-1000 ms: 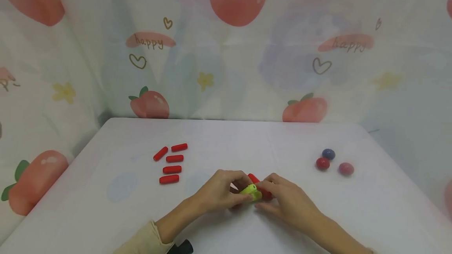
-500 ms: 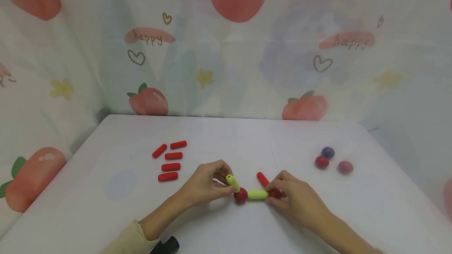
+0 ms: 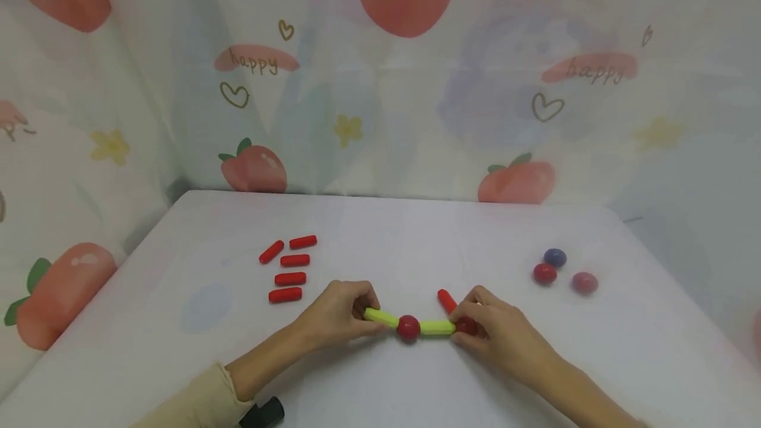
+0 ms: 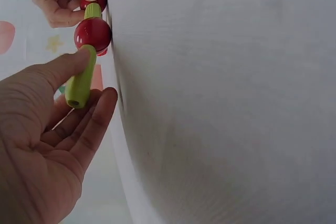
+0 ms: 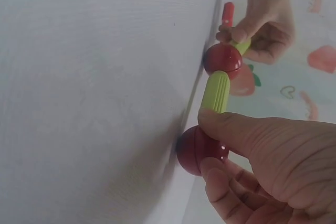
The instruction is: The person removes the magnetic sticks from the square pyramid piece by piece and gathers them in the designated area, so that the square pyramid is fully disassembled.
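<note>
My left hand (image 3: pixel 339 316) pinches the free end of a yellow-green rod (image 3: pixel 382 317) between thumb and fingers. That rod joins a dark red ball (image 3: pixel 408 328) in the middle of a chain. From the ball a second yellow-green rod (image 3: pixel 436 327) runs right to another red ball (image 3: pixel 466 326), which my right hand (image 3: pixel 496 329) grips, partly hiding it. In the right wrist view the thumb lies where the ribbed rod (image 5: pixel 216 93) meets the held ball (image 5: pixel 197 150). A red rod (image 3: pixel 447 300) slants up behind the right fingers, its lower end hidden.
Several loose red rods (image 3: pixel 290 279) lie at the left of the white table (image 3: pixel 380 236). A blue ball (image 3: pixel 555 257), a red ball (image 3: pixel 544 274) and a pink ball (image 3: pixel 585 283) sit at the right. A patterned cloth (image 3: pixel 380 117) hangs behind the table.
The hands were close together over the pieces and have drawn apart. The left rod, tilted upward half a second ago, is now lowered nearly in line with the other, and the left hand moved left.
</note>
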Available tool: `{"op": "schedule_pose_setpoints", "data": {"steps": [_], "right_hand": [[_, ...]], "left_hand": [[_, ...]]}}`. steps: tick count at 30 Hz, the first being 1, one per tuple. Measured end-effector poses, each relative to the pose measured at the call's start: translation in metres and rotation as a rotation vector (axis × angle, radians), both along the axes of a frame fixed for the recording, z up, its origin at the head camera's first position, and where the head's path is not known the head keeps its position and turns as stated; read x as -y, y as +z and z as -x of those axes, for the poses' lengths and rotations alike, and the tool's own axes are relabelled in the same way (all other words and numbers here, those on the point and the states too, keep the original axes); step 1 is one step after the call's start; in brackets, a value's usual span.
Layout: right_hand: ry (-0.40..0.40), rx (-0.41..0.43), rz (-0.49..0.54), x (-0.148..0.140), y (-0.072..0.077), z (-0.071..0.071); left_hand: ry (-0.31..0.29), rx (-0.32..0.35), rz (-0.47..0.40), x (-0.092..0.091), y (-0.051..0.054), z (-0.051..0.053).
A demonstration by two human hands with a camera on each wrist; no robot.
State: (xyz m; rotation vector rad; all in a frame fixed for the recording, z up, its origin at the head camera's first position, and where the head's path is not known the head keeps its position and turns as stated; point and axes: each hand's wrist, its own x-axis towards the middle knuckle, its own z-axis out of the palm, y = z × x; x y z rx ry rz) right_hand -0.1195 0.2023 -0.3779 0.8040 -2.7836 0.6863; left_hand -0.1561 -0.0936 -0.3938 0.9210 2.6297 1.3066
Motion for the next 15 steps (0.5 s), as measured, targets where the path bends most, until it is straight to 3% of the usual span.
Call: {"op": "schedule_pose_setpoints", "data": {"steps": [10, 15], "right_hand": [[0.004, 0.036, 0.007, 0.0034, 0.0001, 0.0002], [-0.007, 0.069, -0.007, 0.0049, -0.0007, 0.0010]], "left_hand": [[0.065, -0.014, 0.063, 0.0016, 0.0010, -0.0007], [0.059, -0.011, 0.071, 0.0028, 0.0005, -0.0002]]}}
